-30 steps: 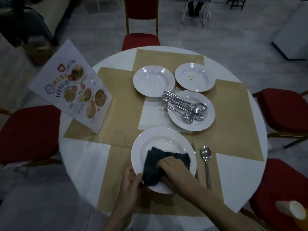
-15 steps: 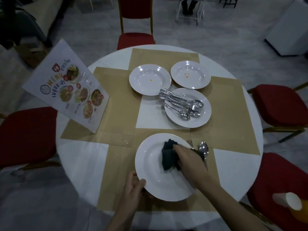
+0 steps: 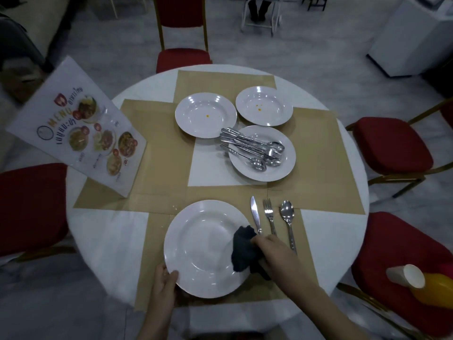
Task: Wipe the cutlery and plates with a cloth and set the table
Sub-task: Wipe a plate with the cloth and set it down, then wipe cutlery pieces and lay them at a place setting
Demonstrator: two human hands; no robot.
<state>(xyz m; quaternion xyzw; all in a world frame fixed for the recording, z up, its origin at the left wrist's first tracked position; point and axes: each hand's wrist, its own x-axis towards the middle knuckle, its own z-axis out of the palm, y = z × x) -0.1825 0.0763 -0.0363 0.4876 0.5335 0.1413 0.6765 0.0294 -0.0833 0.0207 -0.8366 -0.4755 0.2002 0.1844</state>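
Right hand bunched around a dark cloth, fingers clenched on it, pressing it against the right rim of the near plate. Left hand pinching that plate's near-left rim, thumb on top, steadying it on the tan placemat at the table's near edge.

Just right of the cloth: a knife, fork and spoon laid side by side, handles toward the near edge (knife handle almost under the cloth).

Toward the table's centre: a second plate carrying a heap of cutlery. Beyond it, toward the far edge, two more plates, each with small orange specks, so probably unwiped. Standing menu card at the left edge.

Likely risks from here: a wide sweep off the rim could drag the cloth across the knife and knock the laid setting askew; pressing hard on the rim could tip or slide the plate if the left grip slackens. Paper cup on a red chair to the right looks well out of reach.
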